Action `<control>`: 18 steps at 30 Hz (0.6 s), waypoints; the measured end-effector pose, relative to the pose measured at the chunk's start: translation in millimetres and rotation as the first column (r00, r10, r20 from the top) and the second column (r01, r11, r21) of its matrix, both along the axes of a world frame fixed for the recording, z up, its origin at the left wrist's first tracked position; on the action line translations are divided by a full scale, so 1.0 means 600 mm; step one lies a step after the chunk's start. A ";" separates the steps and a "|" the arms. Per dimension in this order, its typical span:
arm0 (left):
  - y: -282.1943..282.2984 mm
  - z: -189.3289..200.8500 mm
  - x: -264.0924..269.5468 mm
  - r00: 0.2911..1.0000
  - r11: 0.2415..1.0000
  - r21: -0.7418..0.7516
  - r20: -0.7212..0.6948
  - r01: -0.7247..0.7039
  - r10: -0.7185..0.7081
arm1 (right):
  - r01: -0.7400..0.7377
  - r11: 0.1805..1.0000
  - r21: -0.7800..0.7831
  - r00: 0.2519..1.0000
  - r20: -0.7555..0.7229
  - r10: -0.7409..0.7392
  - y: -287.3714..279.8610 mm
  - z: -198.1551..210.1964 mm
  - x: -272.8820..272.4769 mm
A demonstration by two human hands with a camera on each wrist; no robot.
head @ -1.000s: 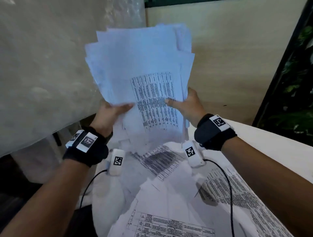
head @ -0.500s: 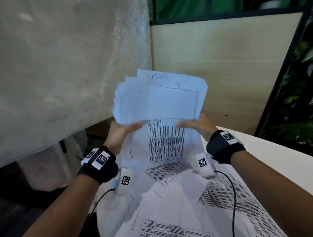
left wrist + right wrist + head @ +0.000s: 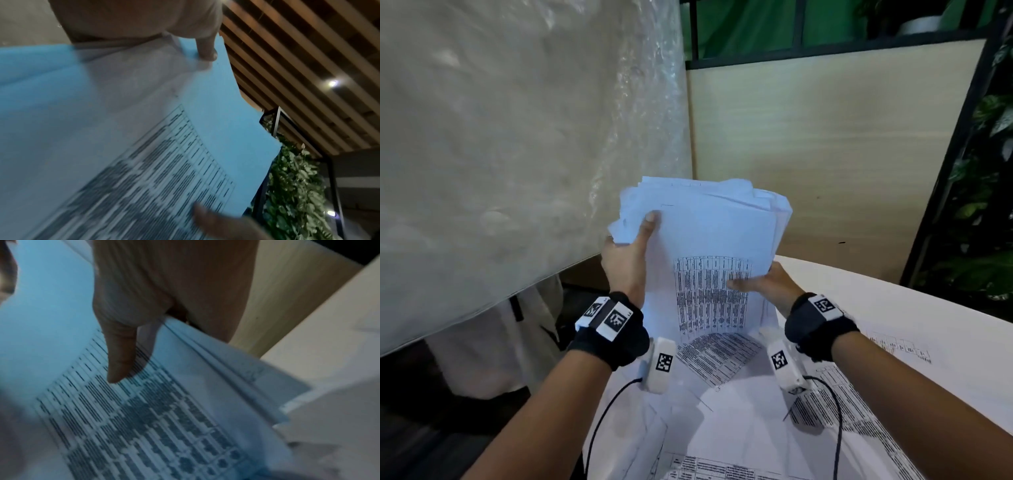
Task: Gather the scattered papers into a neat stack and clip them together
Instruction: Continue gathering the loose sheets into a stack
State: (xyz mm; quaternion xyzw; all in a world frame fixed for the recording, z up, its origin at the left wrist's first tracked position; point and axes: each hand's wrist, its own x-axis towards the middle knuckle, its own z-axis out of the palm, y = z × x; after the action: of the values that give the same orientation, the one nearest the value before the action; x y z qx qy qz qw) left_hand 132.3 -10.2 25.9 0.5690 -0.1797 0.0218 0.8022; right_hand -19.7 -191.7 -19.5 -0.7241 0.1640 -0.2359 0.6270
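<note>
**Paper stack held upright over the worktop**

A pale wood-grain partition panel closes off the back of the scene, and a sheet of clear bubble wrap hangs to the left of it. In front of the panel a white worktop curves away to the right, and its left edge drops to a dark floor.

The thick stack of white printed papers stands nearly upright in front of the panel, its lower edge at the worktop. Its top edges are uneven, with several sheets stepped out at the upper right corner. The left hand grips the stack's left edge, thumb pressed on the front sheet near the upper corner. The right hand holds the right edge lower down, thumb lying across the printed table, the other fingers behind the sheets; the right wrist view shows the fanned sheet edges just under that thumb.

Loose printed sheets lie scattered on the worktop below the stack, some overlapping. Open space separates the stack's top from the panel.
</note>
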 end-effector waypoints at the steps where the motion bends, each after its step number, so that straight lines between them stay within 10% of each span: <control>1: -0.002 0.013 -0.001 1.000 1.000 -0.008 0.007 -0.024 0.024 | -0.025 1.000 -0.016 0.999 -0.023 0.024 0.000 -0.003 -0.001; 12: -0.034 0.097 0.013 0.988 0.987 0.069 -0.041 -0.145 0.148 | 0.075 0.997 -0.007 0.982 0.173 -0.073 0.007 0.043 0.022; 18: 0.015 0.017 0.028 0.967 0.977 0.023 0.142 0.211 -0.212 | 0.249 0.965 -0.085 0.954 0.195 -0.229 0.008 0.055 0.017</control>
State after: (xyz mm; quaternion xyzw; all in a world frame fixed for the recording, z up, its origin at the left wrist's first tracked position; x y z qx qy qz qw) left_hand 148.9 -1.0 36.0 0.5465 -0.2967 -0.0237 0.7828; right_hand -9.8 -186.8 13.7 -0.7072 0.1789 -0.3844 0.5658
